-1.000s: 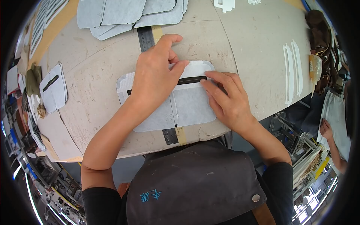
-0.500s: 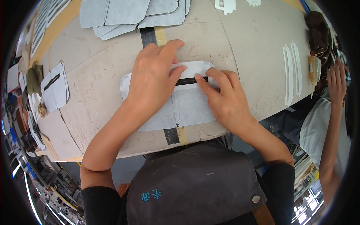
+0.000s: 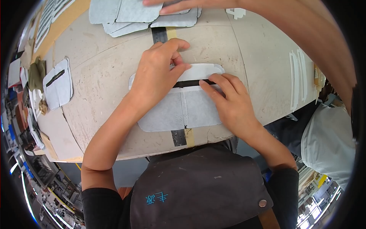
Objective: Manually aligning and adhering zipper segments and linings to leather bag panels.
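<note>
A pale grey panel (image 3: 164, 110) with rounded corners lies flat on the work surface before me. A black slot-like strip (image 3: 187, 83) crosses it, with a white band (image 3: 202, 70) along its far side. My left hand (image 3: 158, 72) rests over the panel's left part, thumb stretched along the white band and index finger raised and bent; its other fingers are partly hidden. My right hand (image 3: 234, 95) lies on the right part, thumb and index fingertip slightly apart at the strip's right end. Neither hand visibly lifts anything.
Several similar grey panels (image 3: 133, 13) are piled at the far side, where a co-worker's hand (image 3: 179, 5) reaches over them. Another slotted panel (image 3: 58, 86) lies left. A dark ruler (image 3: 178, 138) runs under my panel. White strip frames (image 3: 293, 82) lie right.
A co-worker's arm has swung in from the right, across the far side to the piled panels. My hands stay nearly in place on the panel; the view has shifted slightly.
</note>
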The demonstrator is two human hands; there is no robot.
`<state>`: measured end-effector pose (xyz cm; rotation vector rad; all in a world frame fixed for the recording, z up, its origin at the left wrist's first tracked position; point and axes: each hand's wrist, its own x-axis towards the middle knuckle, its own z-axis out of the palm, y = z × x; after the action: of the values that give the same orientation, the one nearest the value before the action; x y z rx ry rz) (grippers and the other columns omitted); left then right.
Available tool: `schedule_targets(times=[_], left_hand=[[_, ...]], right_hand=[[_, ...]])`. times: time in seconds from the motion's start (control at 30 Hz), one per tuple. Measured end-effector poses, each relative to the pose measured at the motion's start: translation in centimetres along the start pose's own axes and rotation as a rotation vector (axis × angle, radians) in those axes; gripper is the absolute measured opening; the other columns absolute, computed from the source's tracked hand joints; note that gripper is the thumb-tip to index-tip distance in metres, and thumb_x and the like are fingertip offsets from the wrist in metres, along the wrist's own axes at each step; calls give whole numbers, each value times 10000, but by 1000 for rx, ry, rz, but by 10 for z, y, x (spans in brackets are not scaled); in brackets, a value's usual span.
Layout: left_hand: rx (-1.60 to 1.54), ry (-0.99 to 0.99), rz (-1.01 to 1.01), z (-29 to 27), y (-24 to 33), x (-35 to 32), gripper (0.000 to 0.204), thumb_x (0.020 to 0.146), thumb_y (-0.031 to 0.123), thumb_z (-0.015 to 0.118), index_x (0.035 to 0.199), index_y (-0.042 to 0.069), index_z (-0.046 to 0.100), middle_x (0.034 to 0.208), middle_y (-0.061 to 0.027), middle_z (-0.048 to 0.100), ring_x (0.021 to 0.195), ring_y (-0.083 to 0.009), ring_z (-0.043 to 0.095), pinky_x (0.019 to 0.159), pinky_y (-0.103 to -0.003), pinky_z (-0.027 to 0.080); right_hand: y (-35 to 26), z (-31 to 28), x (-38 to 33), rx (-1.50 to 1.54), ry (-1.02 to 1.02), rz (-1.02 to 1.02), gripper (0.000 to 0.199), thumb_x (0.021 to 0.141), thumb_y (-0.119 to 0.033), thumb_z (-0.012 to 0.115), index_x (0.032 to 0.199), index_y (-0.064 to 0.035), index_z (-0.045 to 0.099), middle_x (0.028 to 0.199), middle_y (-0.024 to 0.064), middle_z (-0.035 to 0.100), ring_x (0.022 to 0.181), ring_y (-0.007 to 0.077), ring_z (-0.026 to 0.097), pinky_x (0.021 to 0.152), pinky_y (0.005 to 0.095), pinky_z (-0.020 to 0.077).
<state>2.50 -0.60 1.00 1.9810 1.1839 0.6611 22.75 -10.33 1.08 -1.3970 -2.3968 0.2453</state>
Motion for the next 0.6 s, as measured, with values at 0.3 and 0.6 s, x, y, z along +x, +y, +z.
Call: schedule_targets(times=[0.3,0.6], left_hand=[[45,40,51,7,-4,0,326,761,3,755,1065,28,639,712,-58,638,700,-211,587,667,-333,491],[44,41,81,3,-5,0,325,773,17,763,1074,38,644,731,-39,635,677,-178,568,676,-296,493]], right_hand=[[-1,-1,6,50,-11,-13,388,736,-34,596,1116,31,638,1192,112,560,1088,281,543,904,378,474],[-20,19,20,148,34,-55,393,710,-7,610,1098,38,650,1184,125,564,1068,279,542,867,364,499]])
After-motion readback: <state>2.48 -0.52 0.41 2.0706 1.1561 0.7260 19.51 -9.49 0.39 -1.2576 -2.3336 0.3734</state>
